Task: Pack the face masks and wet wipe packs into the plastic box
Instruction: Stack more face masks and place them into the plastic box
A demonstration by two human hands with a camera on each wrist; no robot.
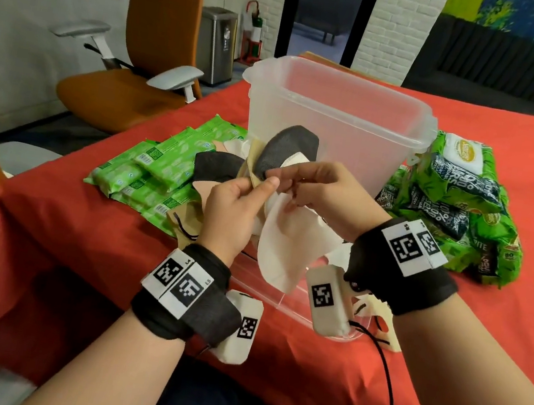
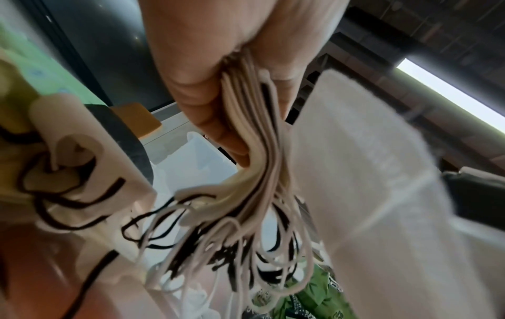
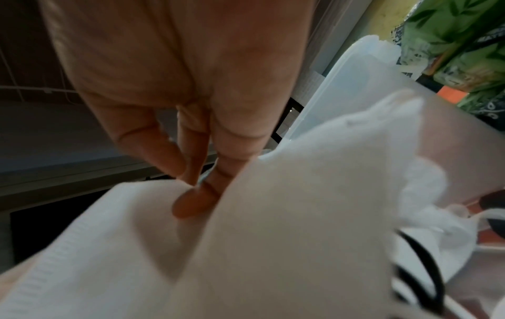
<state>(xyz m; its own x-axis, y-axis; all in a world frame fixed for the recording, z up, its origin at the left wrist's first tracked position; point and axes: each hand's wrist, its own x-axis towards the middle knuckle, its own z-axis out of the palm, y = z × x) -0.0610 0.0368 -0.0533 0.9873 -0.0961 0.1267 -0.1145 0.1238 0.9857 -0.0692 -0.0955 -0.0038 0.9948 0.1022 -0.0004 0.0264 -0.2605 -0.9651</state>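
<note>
Before the plastic box [image 1: 338, 109], seemingly empty, both hands [image 1: 233, 211] [image 1: 325, 193] grip stacked face masks [image 1: 291, 240].

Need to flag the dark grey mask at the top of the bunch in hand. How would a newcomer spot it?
Start at the clear plastic box on the red cloth. Both hands meet in front of it around a fan of masks. The dark grey mask sticks up highest, the one dark piece among cream and white ones.
</note>
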